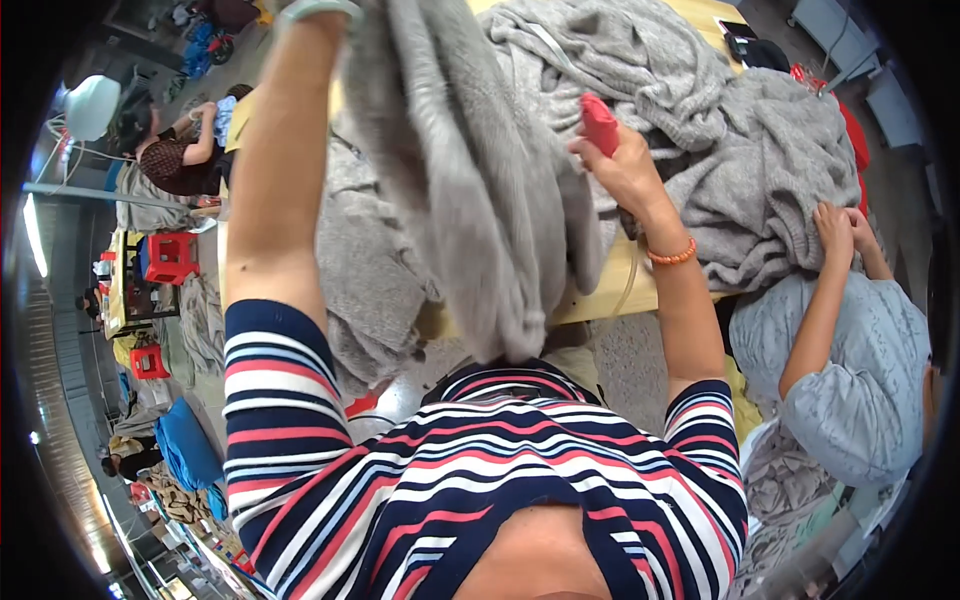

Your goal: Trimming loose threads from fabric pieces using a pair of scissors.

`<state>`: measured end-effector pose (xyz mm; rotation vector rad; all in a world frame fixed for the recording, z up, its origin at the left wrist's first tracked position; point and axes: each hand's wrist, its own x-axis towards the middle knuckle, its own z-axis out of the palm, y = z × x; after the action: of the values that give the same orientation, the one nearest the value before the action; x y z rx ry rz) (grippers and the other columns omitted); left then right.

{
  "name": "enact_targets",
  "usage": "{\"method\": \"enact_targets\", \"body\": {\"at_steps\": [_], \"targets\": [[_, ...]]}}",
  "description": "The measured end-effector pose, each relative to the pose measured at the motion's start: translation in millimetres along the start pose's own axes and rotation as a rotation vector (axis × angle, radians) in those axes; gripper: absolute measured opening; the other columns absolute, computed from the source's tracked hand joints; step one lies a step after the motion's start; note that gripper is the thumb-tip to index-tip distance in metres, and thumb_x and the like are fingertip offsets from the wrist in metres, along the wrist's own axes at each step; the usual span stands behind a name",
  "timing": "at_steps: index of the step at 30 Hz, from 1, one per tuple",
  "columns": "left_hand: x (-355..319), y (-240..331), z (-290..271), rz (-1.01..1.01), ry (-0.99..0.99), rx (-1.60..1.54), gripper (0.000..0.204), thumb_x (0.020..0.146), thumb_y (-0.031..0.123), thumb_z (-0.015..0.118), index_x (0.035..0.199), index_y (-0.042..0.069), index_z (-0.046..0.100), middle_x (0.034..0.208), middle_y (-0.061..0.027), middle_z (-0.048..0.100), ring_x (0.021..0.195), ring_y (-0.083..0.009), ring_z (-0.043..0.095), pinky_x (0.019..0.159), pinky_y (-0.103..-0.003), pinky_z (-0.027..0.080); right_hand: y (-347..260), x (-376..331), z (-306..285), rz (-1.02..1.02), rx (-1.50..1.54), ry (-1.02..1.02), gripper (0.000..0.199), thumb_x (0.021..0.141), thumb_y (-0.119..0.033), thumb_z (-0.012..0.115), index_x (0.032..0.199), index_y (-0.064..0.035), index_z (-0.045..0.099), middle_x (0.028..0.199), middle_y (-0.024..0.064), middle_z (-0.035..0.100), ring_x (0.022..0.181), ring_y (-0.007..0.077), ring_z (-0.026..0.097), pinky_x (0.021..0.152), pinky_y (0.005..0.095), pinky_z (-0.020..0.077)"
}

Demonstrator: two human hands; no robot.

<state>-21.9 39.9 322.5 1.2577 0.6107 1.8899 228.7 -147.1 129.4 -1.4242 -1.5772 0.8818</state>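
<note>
Head view looks down on my raised left arm, whose hand is out of sight above the frame's top, so I cannot tell how its fingers stand; a grey knit garment hangs beside that arm. My right hand has its fingers curled closed round a small red tool, pressed against more grey knitwear heaped on the table.

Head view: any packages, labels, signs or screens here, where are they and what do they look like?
Dark flat device, maybe a phone or tablet: top right, on the yellow table beyond the grey knitwear; rectangular, black, too small to tell whether it is a screen.
No packages, labels or signs can be made out.
</note>
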Motion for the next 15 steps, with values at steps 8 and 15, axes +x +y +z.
{"method": "enact_targets", "body": {"at_steps": [8, 15], "targets": [[-293.7, -119.4, -131.3, -0.121, -0.582, 1.108, 0.047, 0.081, 0.015, 0.071, 0.124, 0.005, 0.056, 0.126, -0.0163, 0.054, 0.114, -0.0298, 0.052, 0.095, -0.038, 0.044, 101.9, -86.9, -17.5, 0.289, -0.114, 0.007, 0.029, 0.087, -0.025, 0.063, 0.102, -0.0008, 0.06, 0.087, 0.0241, 0.065, 0.086, 0.0412, 0.063, 0.075, 0.0442, 0.0486], [-326.2, -144.0, -107.8, -0.087, -0.668, 1.157, 0.053, 0.084, 0.017, 0.067, 0.132, 0.007, 0.049, 0.142, -0.0169, 0.041, 0.134, -0.0368, 0.035, 0.108, -0.045, 0.031, 37.9, -106.9, -9.9, 0.401, -0.374, -0.199, 0.031, 0.091, -0.024, 0.057, 0.117, -0.0076, 0.055, 0.083, 0.0231, 0.063, 0.082, 0.0416, 0.062, 0.072, 0.0443, 0.0478]]}}
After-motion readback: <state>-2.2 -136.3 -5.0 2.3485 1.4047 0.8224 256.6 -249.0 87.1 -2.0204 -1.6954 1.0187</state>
